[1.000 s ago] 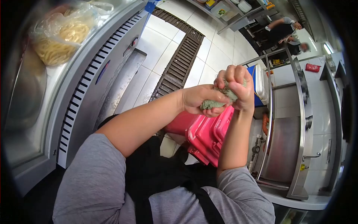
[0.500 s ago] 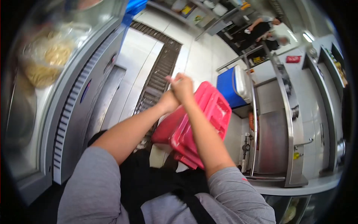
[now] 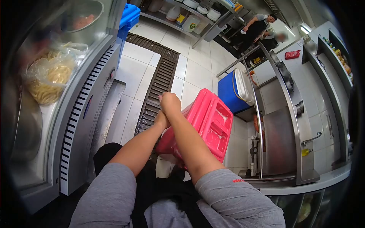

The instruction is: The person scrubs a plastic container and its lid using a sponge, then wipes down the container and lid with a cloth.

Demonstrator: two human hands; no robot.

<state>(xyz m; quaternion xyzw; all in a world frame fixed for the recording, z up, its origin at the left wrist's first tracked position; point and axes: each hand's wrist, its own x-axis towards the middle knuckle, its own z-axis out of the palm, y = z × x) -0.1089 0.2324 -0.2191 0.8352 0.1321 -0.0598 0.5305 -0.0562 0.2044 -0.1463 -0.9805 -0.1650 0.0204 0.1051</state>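
Note:
Over the floor drain, in the middle of the head view, my two hands are pressed together. My right hand [image 3: 170, 103] is curled into a fist beyond the left one, with its knuckles up. My left hand [image 3: 162, 119] sits below and against it, its fingers hidden. Whatever lies between the palms is out of sight; no green cloth shows. Just right of the hands and beneath the right forearm stands a red plastic bin [image 3: 199, 114] with a lid, whose recesses hold whitish residue.
A glass-sided case at left holds bagged noodles [image 3: 49, 83]. The slotted drain [image 3: 161, 76] crosses the tiled floor. A blue cooler [image 3: 229, 91] stands beside a steel sink frame [image 3: 281, 144] on the right. Two people [image 3: 254, 32] are at the far upper right.
My hands, joined throughout, have moved left and towards the drain. The green cloth seen in them earlier is now hidden. The view has shifted, showing more of the red bin and blue cooler.

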